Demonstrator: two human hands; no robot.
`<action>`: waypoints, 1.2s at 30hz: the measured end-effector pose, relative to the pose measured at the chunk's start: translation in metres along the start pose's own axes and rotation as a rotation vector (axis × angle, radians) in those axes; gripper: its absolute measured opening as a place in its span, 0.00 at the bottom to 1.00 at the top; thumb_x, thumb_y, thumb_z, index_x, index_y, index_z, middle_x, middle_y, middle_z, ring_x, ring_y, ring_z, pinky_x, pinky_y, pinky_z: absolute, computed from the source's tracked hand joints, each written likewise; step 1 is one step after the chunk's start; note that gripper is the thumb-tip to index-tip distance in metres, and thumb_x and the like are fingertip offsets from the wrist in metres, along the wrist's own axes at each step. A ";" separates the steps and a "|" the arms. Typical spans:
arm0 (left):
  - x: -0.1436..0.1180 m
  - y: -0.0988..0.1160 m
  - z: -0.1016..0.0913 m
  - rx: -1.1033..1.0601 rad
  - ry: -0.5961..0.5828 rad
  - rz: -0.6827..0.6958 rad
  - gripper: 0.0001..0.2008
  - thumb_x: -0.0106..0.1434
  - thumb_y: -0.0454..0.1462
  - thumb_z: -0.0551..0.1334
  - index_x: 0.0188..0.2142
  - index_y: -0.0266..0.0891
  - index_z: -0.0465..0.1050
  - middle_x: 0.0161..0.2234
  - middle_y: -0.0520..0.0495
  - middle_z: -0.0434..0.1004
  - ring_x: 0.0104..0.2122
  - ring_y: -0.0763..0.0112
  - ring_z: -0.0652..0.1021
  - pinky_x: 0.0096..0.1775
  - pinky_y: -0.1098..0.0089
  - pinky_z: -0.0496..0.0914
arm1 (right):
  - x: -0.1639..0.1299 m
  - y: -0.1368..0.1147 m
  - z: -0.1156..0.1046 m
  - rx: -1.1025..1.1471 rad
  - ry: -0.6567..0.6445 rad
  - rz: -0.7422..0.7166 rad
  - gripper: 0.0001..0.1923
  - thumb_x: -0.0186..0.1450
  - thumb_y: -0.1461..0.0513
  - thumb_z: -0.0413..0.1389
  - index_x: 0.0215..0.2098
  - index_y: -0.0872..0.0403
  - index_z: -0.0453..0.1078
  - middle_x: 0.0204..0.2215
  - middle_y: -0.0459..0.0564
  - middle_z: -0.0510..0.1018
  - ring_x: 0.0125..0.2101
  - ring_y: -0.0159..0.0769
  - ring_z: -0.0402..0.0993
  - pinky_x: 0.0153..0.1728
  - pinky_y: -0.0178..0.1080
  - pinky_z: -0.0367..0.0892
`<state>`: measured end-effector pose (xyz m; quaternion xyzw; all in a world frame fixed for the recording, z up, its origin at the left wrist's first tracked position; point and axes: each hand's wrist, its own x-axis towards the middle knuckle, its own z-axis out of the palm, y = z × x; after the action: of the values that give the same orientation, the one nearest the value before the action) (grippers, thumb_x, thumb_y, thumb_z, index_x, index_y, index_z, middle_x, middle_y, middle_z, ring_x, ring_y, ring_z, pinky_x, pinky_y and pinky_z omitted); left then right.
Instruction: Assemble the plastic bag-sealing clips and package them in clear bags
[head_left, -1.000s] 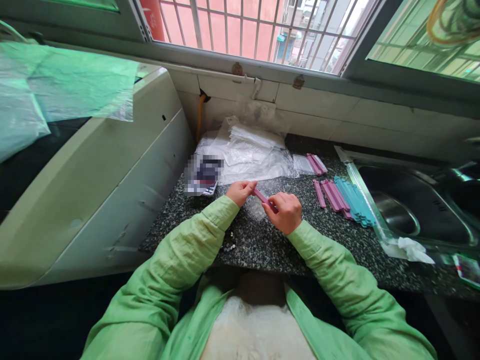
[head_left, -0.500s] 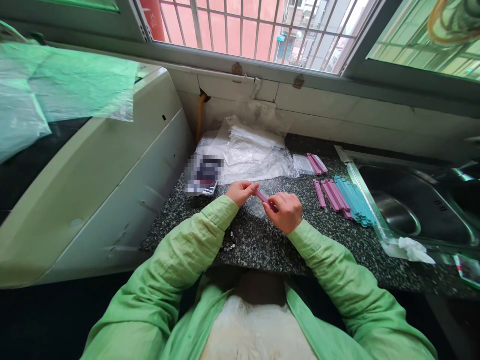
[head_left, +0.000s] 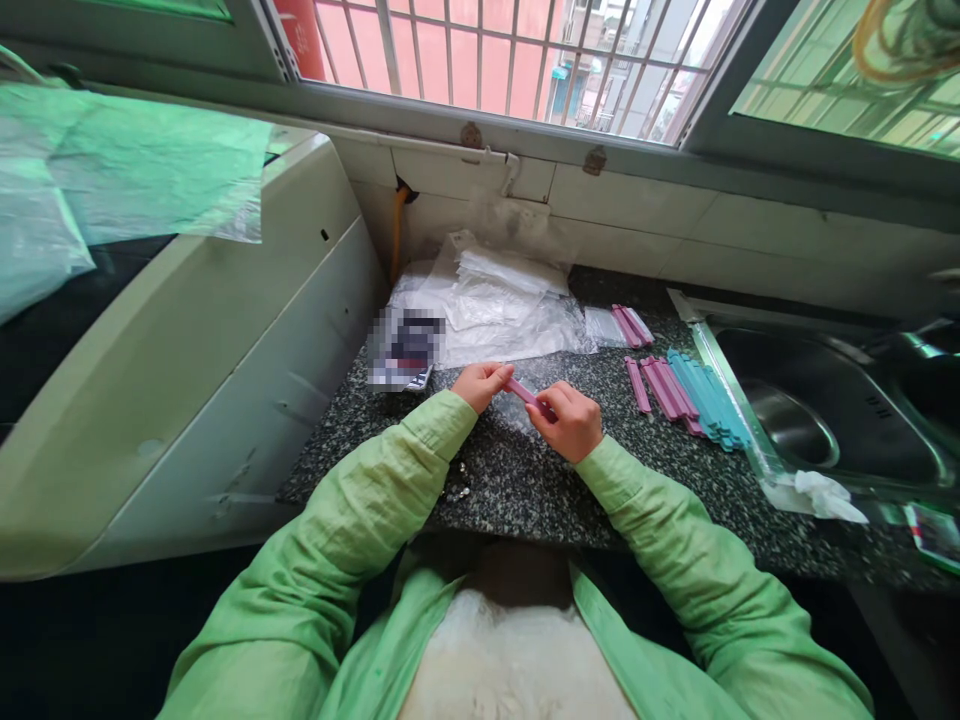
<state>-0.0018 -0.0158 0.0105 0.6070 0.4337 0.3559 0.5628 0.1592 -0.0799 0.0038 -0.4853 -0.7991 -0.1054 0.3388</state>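
Observation:
A slim pink plastic bag clip (head_left: 524, 392) is held in both hands above the speckled counter, slanting down to the right. My left hand (head_left: 481, 385) pinches its upper left end between thumb and fingers. Closed around the lower right end is my right hand (head_left: 571, 420), whose fingers partly cover it. To the right lie a single pink clip (head_left: 638, 385), a row of pink clips (head_left: 670, 388) and a bunch of teal clips (head_left: 705, 400). Behind them, more pink clips (head_left: 632, 326) rest on a small clear bag (head_left: 602, 327).
Clear plastic bags (head_left: 499, 305) are piled against the tiled wall. A phone-like object (head_left: 409, 350), partly blurred out, lies left of them. A large cream appliance (head_left: 247, 320) bounds the left; a steel sink (head_left: 832, 390) is at right, with crumpled white tissue (head_left: 829, 497) by its front corner.
Both hands keep the same grip on the pink clip. The view has shifted very slightly; nothing on the counter has moved.

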 end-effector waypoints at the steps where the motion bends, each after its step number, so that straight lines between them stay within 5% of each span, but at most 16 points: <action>1: 0.000 0.000 0.000 -0.004 0.004 0.000 0.23 0.46 0.55 0.56 0.15 0.38 0.63 0.11 0.56 0.54 0.18 0.77 0.61 0.22 0.73 0.55 | 0.000 0.000 0.000 0.003 0.001 -0.002 0.11 0.62 0.58 0.50 0.25 0.54 0.65 0.21 0.44 0.68 0.21 0.27 0.61 0.26 0.32 0.57; 27: 0.006 -0.011 0.004 -0.119 0.021 -0.049 0.23 0.46 0.55 0.57 0.15 0.36 0.62 0.11 0.57 0.54 0.15 0.82 0.54 0.20 0.74 0.47 | 0.001 -0.001 0.001 0.016 0.050 -0.030 0.10 0.61 0.60 0.52 0.24 0.54 0.64 0.19 0.44 0.67 0.20 0.27 0.61 0.25 0.31 0.58; 36: 0.004 -0.008 0.006 -0.272 -0.010 -0.121 0.24 0.48 0.53 0.61 0.14 0.36 0.59 0.08 0.61 0.46 0.11 0.85 0.50 0.18 0.74 0.42 | 0.001 -0.001 0.001 0.054 0.055 -0.040 0.08 0.60 0.61 0.52 0.23 0.54 0.63 0.19 0.44 0.66 0.21 0.27 0.61 0.25 0.32 0.57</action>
<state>0.0043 -0.0141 0.0016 0.4996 0.4147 0.3737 0.6624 0.1578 -0.0794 0.0040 -0.4569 -0.8016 -0.1037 0.3714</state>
